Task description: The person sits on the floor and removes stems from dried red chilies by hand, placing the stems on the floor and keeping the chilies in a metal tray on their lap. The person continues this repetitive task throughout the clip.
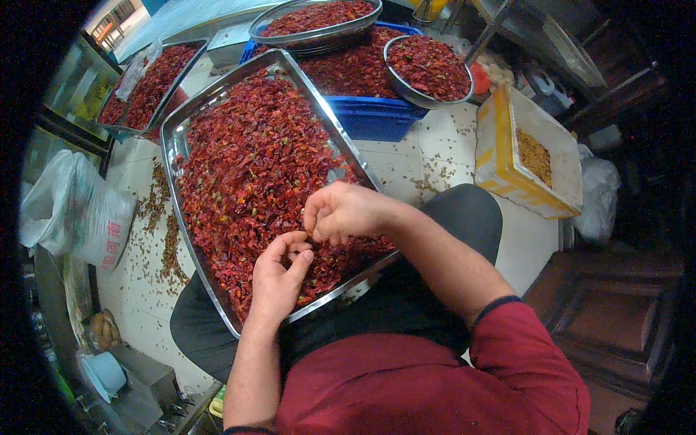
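Note:
A large rectangular metal tray (173, 179) rests across my lap, tilted in view. It is heaped with red dried chili pieces (244, 163), with small greenish and orange bits among them. My left hand (281, 269) hovers over the near part of the heap, its index finger and thumb bent towards each other. Just above it my right hand (342, 212) has its fingers curled down, almost touching the left fingertips. A tiny dark bit seems to be between the two hands, but it is too small to tell which fingers hold it.
Beyond the tray stands a blue plastic crate (375, 117) of chilies, with a metal bowl (470, 87) and a round strainer (315, 41) on it. A foam box (497, 147) holds yellowish seeds. At left are another filled tray (182, 81), a white sack (106, 228) and scattered seeds.

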Available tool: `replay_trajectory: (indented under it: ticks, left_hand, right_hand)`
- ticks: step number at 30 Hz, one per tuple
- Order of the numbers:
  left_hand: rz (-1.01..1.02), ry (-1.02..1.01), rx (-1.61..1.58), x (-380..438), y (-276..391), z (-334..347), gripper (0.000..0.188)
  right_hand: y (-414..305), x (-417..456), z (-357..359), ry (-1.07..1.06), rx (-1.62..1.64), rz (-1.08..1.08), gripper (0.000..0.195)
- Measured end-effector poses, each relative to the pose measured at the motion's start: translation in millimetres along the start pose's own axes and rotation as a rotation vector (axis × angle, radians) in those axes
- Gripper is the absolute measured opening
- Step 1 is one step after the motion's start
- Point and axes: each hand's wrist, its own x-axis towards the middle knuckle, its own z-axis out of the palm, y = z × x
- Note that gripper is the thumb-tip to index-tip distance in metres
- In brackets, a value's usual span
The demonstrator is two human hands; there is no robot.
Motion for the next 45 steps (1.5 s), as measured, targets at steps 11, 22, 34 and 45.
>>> replay_trajectory:
  ticks: [11, 22, 34, 45]
  left_hand:
    - [0.116, 0.078, 0.415, 6, -5, -3, 0.020]
    - [0.203, 0.022, 1.136, 85, -10, 26, 0.010]
    - [0.324, 0.085, 0.705, 67, -1, 11, 0.012]
    - [-0.286, -0.094, -0.532, 35, 8, 10, 0.022]
  right_hand:
    - [2, -4, -21, 0.450, -0.860, 0.081, 0.017]
    - [24, 20, 12, 0.217, -0.957, 0.048, 0.015]
    - [-4, -9, -35, 0.184, -0.161, -0.015, 0.013]
    - [0, -3, -15, 0.094, -0.057, -0.031, 0.014]
